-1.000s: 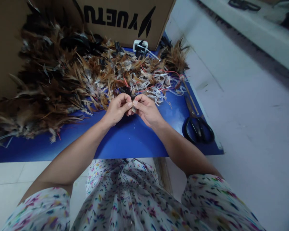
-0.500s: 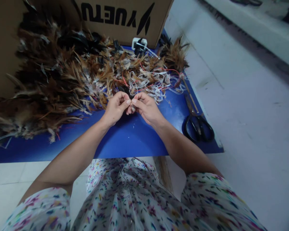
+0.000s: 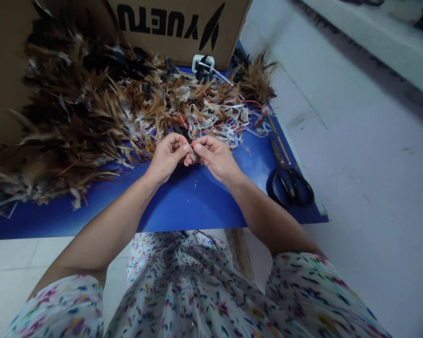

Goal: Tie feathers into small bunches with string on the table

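Though contents unclear, cardboard box (image 3: 178, 49) beside brown feathers (image 3: 118, 105).

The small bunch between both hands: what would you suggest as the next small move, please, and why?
Perhaps ease the left hand and right hand slightly apart to snug the red strand: it shows between their pinched fingertips, by the small bunch, though its tightness cannot be seen.

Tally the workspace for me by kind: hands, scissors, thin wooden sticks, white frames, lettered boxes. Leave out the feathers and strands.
Hands, left and right: 2
Scissors: 1
Thin wooden stick: 1
White frame: 1
Lettered box: 1
Total: 6
Feathers and pale strands are left out; they are too tangled to count.
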### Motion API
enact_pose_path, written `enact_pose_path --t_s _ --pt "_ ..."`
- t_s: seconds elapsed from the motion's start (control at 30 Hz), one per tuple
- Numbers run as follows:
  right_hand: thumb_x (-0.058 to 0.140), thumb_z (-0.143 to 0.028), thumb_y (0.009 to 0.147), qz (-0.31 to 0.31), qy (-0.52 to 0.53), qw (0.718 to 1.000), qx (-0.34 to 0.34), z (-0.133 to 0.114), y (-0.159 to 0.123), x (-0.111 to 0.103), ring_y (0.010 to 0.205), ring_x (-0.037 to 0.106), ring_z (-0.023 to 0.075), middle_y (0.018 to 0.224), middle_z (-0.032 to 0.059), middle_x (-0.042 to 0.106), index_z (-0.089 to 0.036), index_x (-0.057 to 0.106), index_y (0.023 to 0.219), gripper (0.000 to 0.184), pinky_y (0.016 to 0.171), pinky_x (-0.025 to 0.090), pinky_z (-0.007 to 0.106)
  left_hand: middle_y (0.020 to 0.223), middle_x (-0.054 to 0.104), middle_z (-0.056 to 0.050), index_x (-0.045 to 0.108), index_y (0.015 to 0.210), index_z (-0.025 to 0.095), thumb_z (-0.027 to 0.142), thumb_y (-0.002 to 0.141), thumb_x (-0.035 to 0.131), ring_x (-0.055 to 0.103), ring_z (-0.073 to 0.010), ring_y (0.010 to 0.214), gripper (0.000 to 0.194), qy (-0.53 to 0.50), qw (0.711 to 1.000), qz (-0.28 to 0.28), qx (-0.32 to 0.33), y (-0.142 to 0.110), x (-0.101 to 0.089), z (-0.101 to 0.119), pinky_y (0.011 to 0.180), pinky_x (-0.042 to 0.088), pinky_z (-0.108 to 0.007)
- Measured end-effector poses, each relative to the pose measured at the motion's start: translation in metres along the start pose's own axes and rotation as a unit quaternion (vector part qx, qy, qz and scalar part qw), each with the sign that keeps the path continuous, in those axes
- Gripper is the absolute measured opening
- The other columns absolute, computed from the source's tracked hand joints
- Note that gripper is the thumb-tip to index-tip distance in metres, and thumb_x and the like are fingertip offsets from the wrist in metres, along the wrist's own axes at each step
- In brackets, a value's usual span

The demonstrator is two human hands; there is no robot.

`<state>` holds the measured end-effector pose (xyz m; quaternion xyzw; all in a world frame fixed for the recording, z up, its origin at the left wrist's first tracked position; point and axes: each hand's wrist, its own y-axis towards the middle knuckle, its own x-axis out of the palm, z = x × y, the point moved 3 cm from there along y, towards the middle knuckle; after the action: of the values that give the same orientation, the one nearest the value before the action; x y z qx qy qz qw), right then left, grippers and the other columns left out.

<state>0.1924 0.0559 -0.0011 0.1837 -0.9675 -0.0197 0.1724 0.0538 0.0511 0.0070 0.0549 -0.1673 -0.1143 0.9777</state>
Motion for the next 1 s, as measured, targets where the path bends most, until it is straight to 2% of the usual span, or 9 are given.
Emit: enact_pose_path --t_s 0.7,1.0 --pt "0.082 -0.046 0.078 -0.033 -0.051 0.997 -0.036 -0.0065 -0.0025 0.0035 0.065 0.069 0.0114 0.068 -0.0022 0.069 -0.017 0.06 0.085 0.037 0.07 0.058 0.028 0.056 0.061 0.006 0.055 0.08 0.018 0.051 0.061 0.091 0.059 -0.0079 0.047 0.052 0.005 1.0 0.008 -0.01 -0.0002 -0.0017 -0.0017 0.049 0.051 -0.02" --pt "0.08 -0.049 0.079 -0.017 -0.071 0.995 -0.067 -0.0047 -0.0021 0.002 0.06 0.065 0.0096 0.065 -0.0038 0.067 -0.018 0.057 0.084 0.038 0.065 0.056 0.026 0.059 0.065 0.004 0.057 0.082 0.017 0.048 0.059 0.092 0.063 -0.0089 0.05 0.053 -0.006 0.998 0.006 -0.058 -0.0027 -0.001 0.0 0.053 0.054 -0.021"
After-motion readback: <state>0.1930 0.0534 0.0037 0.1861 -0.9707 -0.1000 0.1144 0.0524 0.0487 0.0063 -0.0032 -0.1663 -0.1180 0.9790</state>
